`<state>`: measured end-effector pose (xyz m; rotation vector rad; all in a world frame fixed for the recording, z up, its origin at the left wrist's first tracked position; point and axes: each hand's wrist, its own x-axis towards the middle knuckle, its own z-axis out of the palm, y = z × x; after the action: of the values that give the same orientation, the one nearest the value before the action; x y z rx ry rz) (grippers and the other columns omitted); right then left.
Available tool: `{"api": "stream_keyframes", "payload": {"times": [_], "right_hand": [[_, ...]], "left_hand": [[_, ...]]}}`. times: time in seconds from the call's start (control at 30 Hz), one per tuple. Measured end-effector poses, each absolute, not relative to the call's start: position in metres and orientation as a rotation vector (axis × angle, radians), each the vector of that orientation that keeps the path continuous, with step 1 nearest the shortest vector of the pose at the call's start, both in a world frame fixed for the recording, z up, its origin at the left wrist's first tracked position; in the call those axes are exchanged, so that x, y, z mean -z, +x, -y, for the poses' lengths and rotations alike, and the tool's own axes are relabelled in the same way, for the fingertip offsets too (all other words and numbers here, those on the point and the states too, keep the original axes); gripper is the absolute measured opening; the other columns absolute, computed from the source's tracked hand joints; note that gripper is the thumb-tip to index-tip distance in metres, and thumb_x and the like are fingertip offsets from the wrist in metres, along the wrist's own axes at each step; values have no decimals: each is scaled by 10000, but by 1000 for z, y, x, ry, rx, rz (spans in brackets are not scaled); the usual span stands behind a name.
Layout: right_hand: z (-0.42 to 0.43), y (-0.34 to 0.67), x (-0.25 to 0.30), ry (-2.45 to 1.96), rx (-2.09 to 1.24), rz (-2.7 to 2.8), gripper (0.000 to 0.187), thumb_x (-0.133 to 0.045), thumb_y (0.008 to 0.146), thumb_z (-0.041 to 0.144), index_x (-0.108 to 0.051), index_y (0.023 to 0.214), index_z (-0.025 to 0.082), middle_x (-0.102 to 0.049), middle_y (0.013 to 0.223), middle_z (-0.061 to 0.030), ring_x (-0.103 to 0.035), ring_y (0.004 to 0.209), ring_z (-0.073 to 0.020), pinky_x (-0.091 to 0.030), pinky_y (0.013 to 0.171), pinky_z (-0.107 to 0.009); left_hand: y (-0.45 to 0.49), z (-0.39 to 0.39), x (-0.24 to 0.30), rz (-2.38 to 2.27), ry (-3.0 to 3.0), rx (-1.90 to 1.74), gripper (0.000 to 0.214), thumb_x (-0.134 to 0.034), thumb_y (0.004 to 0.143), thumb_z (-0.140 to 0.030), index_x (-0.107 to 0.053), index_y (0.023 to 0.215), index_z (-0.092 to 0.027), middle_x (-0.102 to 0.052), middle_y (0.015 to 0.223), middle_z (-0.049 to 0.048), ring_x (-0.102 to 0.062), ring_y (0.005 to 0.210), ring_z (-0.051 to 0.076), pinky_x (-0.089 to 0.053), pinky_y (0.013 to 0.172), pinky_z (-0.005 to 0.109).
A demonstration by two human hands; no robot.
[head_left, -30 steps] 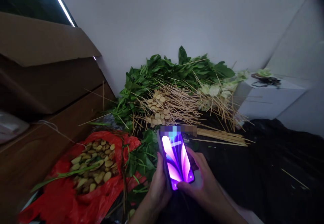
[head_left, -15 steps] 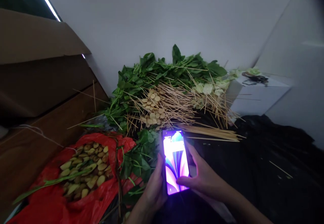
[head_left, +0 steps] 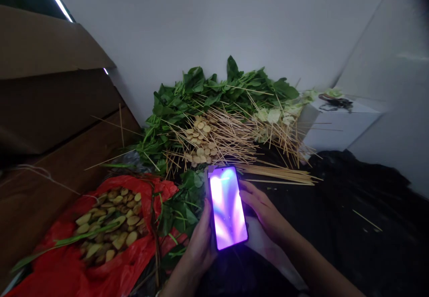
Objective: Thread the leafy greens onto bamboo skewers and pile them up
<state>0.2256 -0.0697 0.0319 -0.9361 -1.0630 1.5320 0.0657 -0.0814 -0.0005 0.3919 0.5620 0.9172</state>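
Note:
A lit phone (head_left: pixel 227 206) with a purple and white screen is upright in front of me, low in the middle of the view. My left hand (head_left: pixel 200 243) grips its left edge, thumb along the side. My right hand (head_left: pixel 264 210) wraps round the phone's right edge from behind, fingers curled. Behind the phone lie a bundle of bamboo skewers (head_left: pixel 278 175), skewered potato slices (head_left: pixel 201 140) and a heap of green leaves (head_left: pixel 214 91).
A red plastic bag (head_left: pixel 100 265) full of potato slices (head_left: pixel 110 225) lies at the lower left. Brown cardboard boxes (head_left: pixel 50 109) stand on the left. A white box (head_left: pixel 335 122) is at the right against the wall. Black plastic sheet (head_left: pixel 351 225) covers the floor on the right.
The right thumb has left the phone's screen and the hand has shifted to the phone's right edge. The screen picture has changed. The view has drifted a little.

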Motion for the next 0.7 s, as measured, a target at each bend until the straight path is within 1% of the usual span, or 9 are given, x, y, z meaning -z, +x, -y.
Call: {"api": "stream_keyframes", "payload": {"times": [0.07, 0.23, 0.33, 0.43, 0.5, 0.57, 0.7], "right_hand": [[75, 221, -32, -934, -1522, 1067, 408, -635, 855, 354, -590, 1238, 220, -662, 1238, -83, -630, 1102, -250, -465, 977, -421], [81, 212, -34, -1043, -1412, 1133, 616, -721, 771, 246, -490, 1341, 217, -662, 1229, -89, -636, 1099, -243, -480, 978, -413], [82, 207, -33, -1146, -1280, 1195, 652, -741, 737, 232, -490, 1337, 195, -651, 1245, -102, -624, 1120, -259, -480, 981, -419], [81, 203, -29, -1191, -1199, 1232, 677, -749, 723, 226, -476, 1342, 193, -634, 1272, -106, -609, 1144, -261, -471, 998, -422], [80, 203, -26, -1176, -1205, 1215, 664, -743, 726, 222, -477, 1334, 196, -635, 1269, -107, -610, 1145, -262, -475, 996, -426], [77, 205, -23, -1123, -1249, 1168, 610, -723, 741, 231, -499, 1307, 200, -638, 1267, -112, -615, 1145, -265, -473, 1002, -439], [71, 214, -22, -933, -1385, 1147, 535, -675, 784, 250, -519, 1294, 214, -625, 1299, -108, -595, 1189, -246, -425, 1060, -448]], "left_hand": [[66, 79, 0, -539, 331, -910, 648, -447, 915, -585, -518, 1374, -132, -650, 1279, 153, -560, 1241, 316, -361, 1116, 466], [68, 78, -5, -552, 282, -921, 650, -464, 913, -576, -518, 1376, -124, -607, 1337, 152, -515, 1288, 314, -325, 1145, 458], [70, 79, -9, -548, 313, -932, 622, -447, 925, -565, -525, 1373, -140, -594, 1356, 137, -495, 1308, 307, -325, 1148, 455], [71, 80, -11, -548, 335, -931, 615, -426, 937, -555, -532, 1367, -128, -594, 1353, 145, -499, 1304, 311, -334, 1144, 455], [72, 80, -11, -558, 341, -933, 622, -421, 937, -558, -535, 1364, -121, -593, 1352, 151, -505, 1297, 313, -341, 1141, 453], [71, 80, -11, -566, 340, -947, 620, -432, 933, -559, -533, 1367, -127, -595, 1351, 148, -510, 1293, 310, -343, 1140, 446], [69, 79, -10, -565, 316, -961, 606, -448, 930, -551, -536, 1364, -137, -616, 1329, 138, -520, 1285, 303, -343, 1138, 441]]}}
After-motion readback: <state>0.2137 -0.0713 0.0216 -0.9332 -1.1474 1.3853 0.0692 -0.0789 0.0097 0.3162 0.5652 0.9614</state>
